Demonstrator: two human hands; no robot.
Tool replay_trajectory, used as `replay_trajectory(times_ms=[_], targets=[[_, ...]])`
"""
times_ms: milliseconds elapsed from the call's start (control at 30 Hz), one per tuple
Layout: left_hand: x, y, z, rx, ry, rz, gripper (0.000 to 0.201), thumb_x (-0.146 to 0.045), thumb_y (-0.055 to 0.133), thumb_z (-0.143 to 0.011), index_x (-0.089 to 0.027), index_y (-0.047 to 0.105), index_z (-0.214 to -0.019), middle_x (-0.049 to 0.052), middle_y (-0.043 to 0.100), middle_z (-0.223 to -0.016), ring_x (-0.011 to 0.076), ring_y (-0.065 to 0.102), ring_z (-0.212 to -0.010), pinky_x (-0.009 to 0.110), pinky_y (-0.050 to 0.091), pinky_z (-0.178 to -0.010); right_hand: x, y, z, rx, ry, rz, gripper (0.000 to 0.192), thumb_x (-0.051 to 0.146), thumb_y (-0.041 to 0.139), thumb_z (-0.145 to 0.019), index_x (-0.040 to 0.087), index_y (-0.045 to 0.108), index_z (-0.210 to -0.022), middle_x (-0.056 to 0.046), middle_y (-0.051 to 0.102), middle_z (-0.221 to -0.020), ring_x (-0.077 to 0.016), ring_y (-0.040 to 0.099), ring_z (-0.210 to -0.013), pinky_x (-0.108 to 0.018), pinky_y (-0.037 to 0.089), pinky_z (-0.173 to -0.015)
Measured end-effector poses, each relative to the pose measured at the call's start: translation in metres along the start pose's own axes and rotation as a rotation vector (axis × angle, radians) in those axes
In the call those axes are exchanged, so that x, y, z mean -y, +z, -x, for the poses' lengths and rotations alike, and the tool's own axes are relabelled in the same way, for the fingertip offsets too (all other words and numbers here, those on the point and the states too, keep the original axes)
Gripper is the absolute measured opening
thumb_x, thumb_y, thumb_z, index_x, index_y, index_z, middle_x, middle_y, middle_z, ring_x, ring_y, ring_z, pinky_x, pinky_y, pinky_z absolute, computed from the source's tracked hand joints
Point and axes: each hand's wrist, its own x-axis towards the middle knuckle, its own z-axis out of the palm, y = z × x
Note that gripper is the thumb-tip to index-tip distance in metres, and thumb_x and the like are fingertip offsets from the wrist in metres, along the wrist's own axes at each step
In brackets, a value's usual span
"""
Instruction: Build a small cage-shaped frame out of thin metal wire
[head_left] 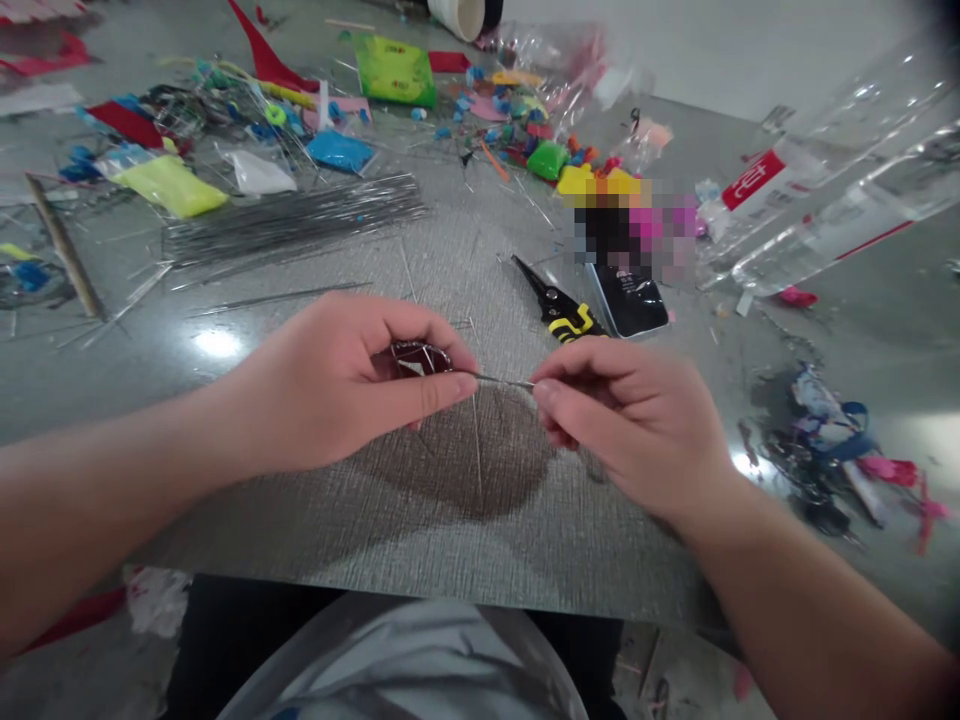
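In the head view, the left hand (pixel 330 380) is pinching one end of a thin wire (pixel 495 379) between thumb and forefinger, and the right hand (pixel 630 420) is pinching its other end the same way, so the short span is running nearly level between the fingertips, above the near part of the table. A bent wire piece (pixel 424 355) is showing within the curl of the left hand; whether it is joining the thin wire, I cannot tell. Working such a slight strand well is probably calling for the left grip to be staying firm close to the working spot, while the right thumb and finger are turning gently and evenly, since a hard kink could be weakening it. Below, a loose straight wire (pixel 478 440) is lying on the grey, finely streaked table (pixel 600 560), which is catching bright reflections and the hands' shadow. Beyond the hands, black-and-yellow pliers (pixel 559 305) are resting just beside a dark phone (pixel 630 300); a wire bundle (pixel 300 220) is lying to the left, with a green packet (pixel 395 72) and a blue packet (pixel 340 152) farther back among colourful scraps. Clear plastic bottles (pixel 810 180) are lying at right, and a pale wall (pixel 720 60) is rising behind.
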Motion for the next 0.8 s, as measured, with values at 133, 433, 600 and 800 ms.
replay_trajectory(times_ms=[133, 433, 600, 800], targets=[[0.003, -0.001, 0.0, 0.007, 0.056, -0.061, 0.023, -0.043, 0.071, -0.088, -0.022, 0.075, -0.096, -0.002, 0.063, -0.061, 0.0097, 0.053, -0.049, 0.02, 0.036, -0.044, 0.001, -0.001, -0.003, 0.115, 0.225, -0.277, 0.012, 0.029, 0.072, -0.089, 0.021, 0.07, -0.081, 0.001, 0.064, -0.065, -0.0123, 0.059, -0.053, -0.025, 0.048, -0.047], [0.01, -0.002, -0.001, -0.025, 0.227, -0.146, 0.019, -0.039, 0.071, -0.09, -0.021, 0.074, -0.092, -0.001, 0.068, -0.067, 0.0094, 0.056, -0.051, 0.019, 0.039, -0.045, 0.0, -0.004, -0.007, 0.174, 0.326, -0.4, 0.013, 0.029, 0.074, -0.085, 0.022, 0.07, -0.075, 0.0, 0.066, -0.063, -0.013, 0.06, -0.048, -0.027, 0.046, -0.042], [0.01, -0.004, -0.002, -0.023, 0.193, -0.13, 0.02, -0.042, 0.075, -0.088, -0.022, 0.073, -0.093, -0.002, 0.068, -0.063, 0.0098, 0.06, -0.049, 0.017, 0.04, -0.042, 0.001, -0.006, -0.008, 0.172, 0.338, -0.436, 0.014, 0.032, 0.072, -0.088, 0.022, 0.072, -0.078, 0.0, 0.067, -0.064, -0.0129, 0.06, -0.049, -0.028, 0.046, -0.043], [0.006, -0.004, -0.003, -0.011, 0.151, -0.115, 0.02, -0.041, 0.073, -0.088, -0.022, 0.074, -0.09, -0.004, 0.065, -0.058, 0.0088, 0.054, -0.046, 0.019, 0.036, -0.04, -0.002, -0.007, -0.005, 0.162, 0.256, -0.39, 0.016, 0.035, 0.067, -0.095, 0.023, 0.074, -0.086, -0.002, 0.068, -0.068, -0.0151, 0.064, -0.056, -0.029, 0.05, -0.048]])
